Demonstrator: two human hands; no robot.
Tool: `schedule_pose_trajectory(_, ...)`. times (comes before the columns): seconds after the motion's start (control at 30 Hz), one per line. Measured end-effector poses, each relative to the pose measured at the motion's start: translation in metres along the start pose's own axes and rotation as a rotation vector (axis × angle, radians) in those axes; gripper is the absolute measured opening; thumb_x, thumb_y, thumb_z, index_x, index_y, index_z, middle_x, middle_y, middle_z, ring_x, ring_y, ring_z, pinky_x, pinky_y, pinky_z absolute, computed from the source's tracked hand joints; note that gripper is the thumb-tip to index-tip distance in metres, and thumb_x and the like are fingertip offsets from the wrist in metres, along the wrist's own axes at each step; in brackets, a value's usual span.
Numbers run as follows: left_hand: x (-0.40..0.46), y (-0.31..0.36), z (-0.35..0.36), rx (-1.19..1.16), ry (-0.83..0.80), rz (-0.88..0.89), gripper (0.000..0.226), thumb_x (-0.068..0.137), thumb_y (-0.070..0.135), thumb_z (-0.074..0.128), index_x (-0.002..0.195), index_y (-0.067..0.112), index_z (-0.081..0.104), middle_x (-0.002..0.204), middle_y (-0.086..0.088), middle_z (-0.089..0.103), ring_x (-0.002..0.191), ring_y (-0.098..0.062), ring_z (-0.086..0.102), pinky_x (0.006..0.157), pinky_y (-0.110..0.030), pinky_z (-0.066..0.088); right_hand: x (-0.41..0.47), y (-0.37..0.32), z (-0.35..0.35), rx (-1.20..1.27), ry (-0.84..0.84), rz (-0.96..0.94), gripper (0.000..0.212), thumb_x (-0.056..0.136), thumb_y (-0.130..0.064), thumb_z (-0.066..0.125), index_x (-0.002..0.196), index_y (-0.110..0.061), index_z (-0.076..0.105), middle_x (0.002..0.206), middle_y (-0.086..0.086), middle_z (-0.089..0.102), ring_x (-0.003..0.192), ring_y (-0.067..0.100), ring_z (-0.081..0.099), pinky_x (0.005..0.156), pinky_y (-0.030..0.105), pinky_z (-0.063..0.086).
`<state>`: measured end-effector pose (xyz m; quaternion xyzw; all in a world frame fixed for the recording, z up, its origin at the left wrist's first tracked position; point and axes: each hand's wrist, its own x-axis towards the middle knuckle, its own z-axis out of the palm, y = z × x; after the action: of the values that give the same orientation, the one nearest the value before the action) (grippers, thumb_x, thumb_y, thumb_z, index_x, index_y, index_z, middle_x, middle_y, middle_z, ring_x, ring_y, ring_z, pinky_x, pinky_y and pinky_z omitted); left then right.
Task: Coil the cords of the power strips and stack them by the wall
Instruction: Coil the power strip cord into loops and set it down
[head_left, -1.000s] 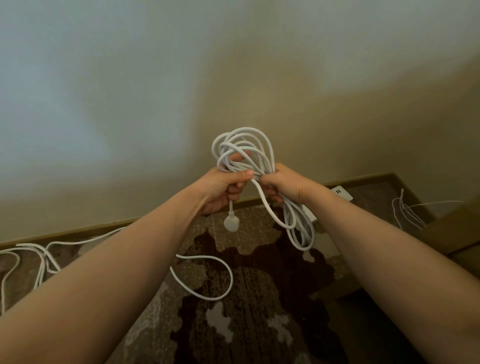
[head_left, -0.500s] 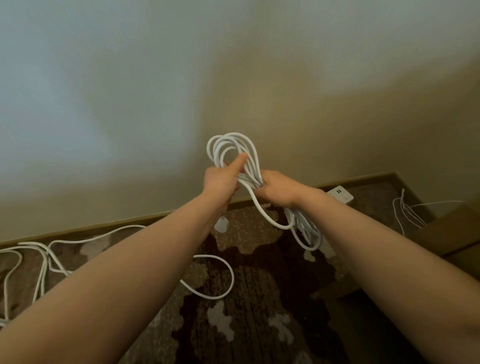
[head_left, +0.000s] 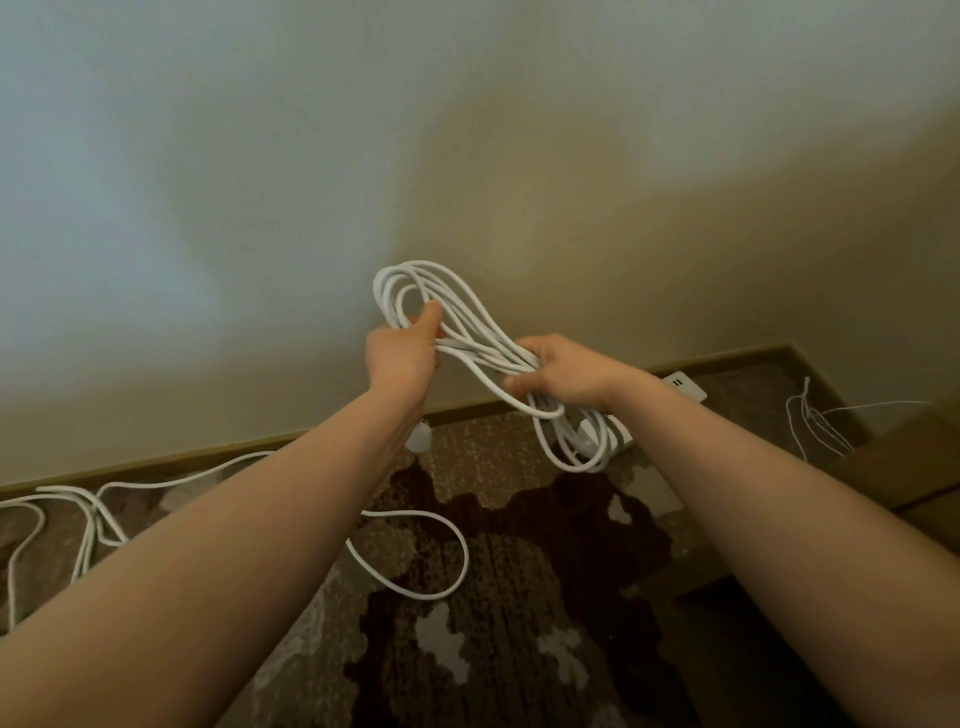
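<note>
A loose white cord (head_left: 415, 556) loops over the patterned carpet (head_left: 519, 597) at about 6 o'clock, nearest the viewer. Above it, both forearms reach toward 12 o'clock. The left hand (head_left: 400, 353) has its grip closed round the upper loops of the coiled cord (head_left: 441, 312); the right hand (head_left: 561, 371) clamps the bundle's middle, lower loops hanging beneath. A plug (head_left: 417, 439) dangles under the left wrist. Farther off, a power strip (head_left: 685, 385) lies by the wall (head_left: 467, 130) at 2 o'clock.

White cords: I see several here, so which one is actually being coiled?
The coiled cord held up between the left hand and right hand. The loose cord and thin cord lie on the carpet.
</note>
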<state>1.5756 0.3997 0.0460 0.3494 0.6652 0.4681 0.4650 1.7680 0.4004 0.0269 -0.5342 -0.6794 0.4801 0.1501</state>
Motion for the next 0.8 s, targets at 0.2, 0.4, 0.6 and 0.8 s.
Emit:
schedule_pose_trajectory(0.2,0.001,-0.003,-0.009,0.082,-0.034,-0.017,0.036,0.083,0.046,0.063,0.076,0.011,0.068,0.050,0.002,0.052,0.029,-0.004,0.042,0.036,-0.017,0.032,0.004,0.006,0.016,-0.139,0.104,-0.065,0.012,0.098,-0.027,0.057,0.110,-0.028,0.056,0.079,-0.006,0.060,0.059,0.003,0.057,0.055,0.023,0.043)
schedule_pose_trajectory(0.4,0.001,-0.008,-0.036,0.514,-0.378,0.067,0.050,0.075,0.064,0.061,0.080,0.015,0.064,0.053,0.005,0.040,0.038,-0.007,0.033,0.040,-0.021,0.028,0.008,0.020,0.010,-0.409,0.222,0.020,0.014,0.100,-0.035,0.051,0.104,-0.021,0.053,0.083,0.002,0.061,0.072,0.021,0.061,0.061,0.040,0.051)
schedule_pose_trajectory(0.6,-0.004,0.014,-0.049,0.914,-0.858,0.334,0.013,0.087,0.032,0.065,0.079,0.024,0.072,0.058,0.017,0.060,0.056,0.004,0.052,0.060,-0.017,0.043,0.008,0.032,0.008,-0.571,0.198,0.103,0.020,0.100,-0.044,0.048,0.093,-0.025,0.047,0.078,0.000,0.059,0.066,0.019,0.058,0.049,0.032,0.038)
schedule_pose_trajectory(0.8,0.004,0.054,-0.026,0.958,-0.536,0.690,0.005,0.079,0.035,0.071,0.080,0.031,0.073,0.082,0.003,0.071,0.080,-0.012,0.064,0.075,-0.033,0.050,0.006,0.022,0.005,-0.664,0.199,-0.035,0.036,0.095,-0.063,0.039,0.080,-0.030,0.041,0.073,-0.002,0.055,0.063,0.016,0.052,0.048,0.032,0.034)
